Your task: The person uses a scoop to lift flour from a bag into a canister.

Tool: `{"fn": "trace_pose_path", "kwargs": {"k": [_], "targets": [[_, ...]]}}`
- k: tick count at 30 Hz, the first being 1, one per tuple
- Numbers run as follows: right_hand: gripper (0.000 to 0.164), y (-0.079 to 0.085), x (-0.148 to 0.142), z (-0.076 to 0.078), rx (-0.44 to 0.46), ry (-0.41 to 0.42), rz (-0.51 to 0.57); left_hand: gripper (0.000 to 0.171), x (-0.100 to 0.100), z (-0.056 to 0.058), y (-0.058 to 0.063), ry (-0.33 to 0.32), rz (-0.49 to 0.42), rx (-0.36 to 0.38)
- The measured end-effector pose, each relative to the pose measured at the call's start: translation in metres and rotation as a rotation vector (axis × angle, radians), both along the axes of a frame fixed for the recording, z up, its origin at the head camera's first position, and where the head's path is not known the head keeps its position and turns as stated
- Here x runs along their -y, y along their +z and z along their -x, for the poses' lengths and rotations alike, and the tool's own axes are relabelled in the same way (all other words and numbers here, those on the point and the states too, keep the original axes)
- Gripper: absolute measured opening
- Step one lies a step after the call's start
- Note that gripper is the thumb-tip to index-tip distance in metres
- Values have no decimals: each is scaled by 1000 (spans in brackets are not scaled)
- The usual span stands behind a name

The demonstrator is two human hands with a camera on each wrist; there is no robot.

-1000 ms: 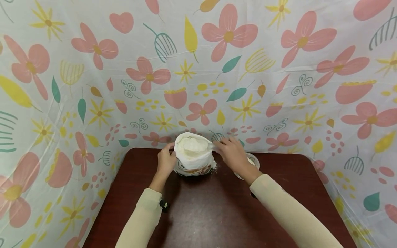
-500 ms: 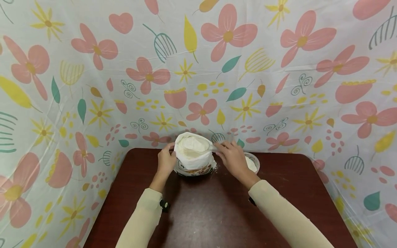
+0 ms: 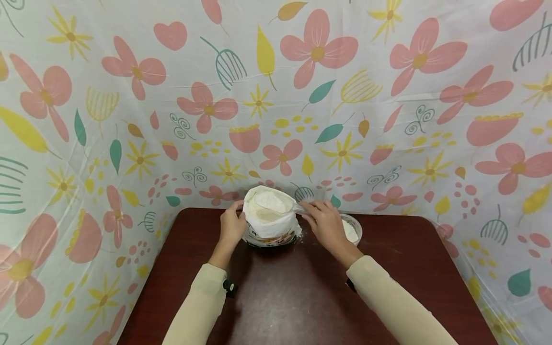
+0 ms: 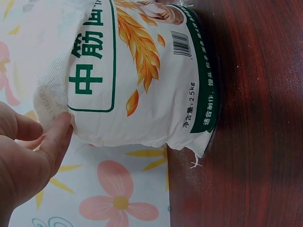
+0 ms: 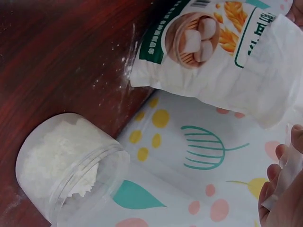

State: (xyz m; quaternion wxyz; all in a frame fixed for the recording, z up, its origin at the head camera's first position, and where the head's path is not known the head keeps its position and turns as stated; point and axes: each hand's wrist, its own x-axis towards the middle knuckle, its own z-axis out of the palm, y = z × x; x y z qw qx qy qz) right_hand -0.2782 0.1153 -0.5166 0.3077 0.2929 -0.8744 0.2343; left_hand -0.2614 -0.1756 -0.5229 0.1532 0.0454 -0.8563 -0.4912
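A white flour bag [image 4: 156, 85] with green print and a wheat picture stands upright, its top folded outward. My left hand [image 3: 231, 227] pinches the folded rim from the left, thumb and fingers [image 4: 59, 137] at the cloth. In my right hand [image 3: 328, 227] is the handle of a pale scoop [image 3: 273, 202], whose heaped bowl sits in the bag's mouth over the flour [image 3: 264, 215]. In the right wrist view, the curled fingers [image 5: 272, 171] grip its translucent handle [image 5: 287, 177]; the scoop's bowl is outside that view.
A clear round jar [image 5: 90, 163] partly filled with flour stands right of the bag, partly behind my right hand in the head view. Spilled flour [image 5: 124, 61] dusts the dark wooden table [image 3: 284, 297]. A flower-printed cloth [image 3: 276, 120] hangs behind the table.
My right hand, blurred and a little higher a second ago, has come down slightly and is steady on the scoop's handle, exposing more of the jar. The left hand keeps its hold.
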Motion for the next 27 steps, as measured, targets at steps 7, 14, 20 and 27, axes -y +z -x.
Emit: {"fn": "trace_pose_path", "kwargs": {"k": [7,14,20,27], "targets": [[37,8,-8,-4,14,-2,7,35,-1,0,-1,7,-3,-13],[37,18,-21,-7,2,5,-7,35,-1,0,-1,17,-1,-13],[35,23,-32,-8,-34,16,-17,36,1,0,0,22,-7,2],[37,26,-48,-12,-30,-17,-35,35,-1,1,2,17,-11,17]]}}
